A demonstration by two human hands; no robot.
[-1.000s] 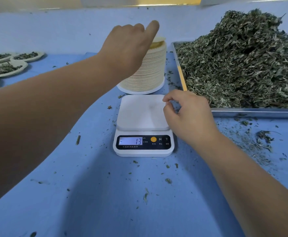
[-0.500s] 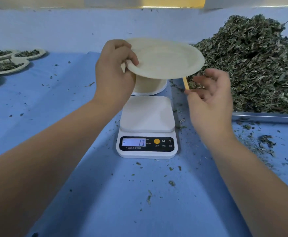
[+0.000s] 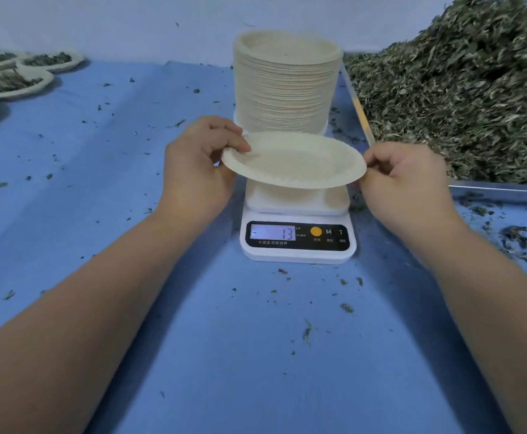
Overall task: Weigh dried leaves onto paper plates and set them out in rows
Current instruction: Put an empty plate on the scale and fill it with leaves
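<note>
Head view: both hands are on one plate (image 3: 293, 159), held level and low over the scale (image 3: 298, 233). Left hand (image 3: 196, 170) pinches the left rim, thumb on top, fingers curled under. Right hand (image 3: 412, 180) nips the right rim with curled fingertips. The plate is bare and covers most of the white platform; whether its base touches the platform, I cannot tell. The display reads minus 13. Right behind the scale stands the stack (image 3: 287, 86), tall and neat. To the right, leaves (image 3: 459, 98) are heaped high in a metal tray (image 3: 500, 191), with crumbs strewn over the blue table (image 3: 130, 151). Far left, well apart from the scale, filled plates (image 3: 15, 83) sit close together by the edge of the view.
</note>
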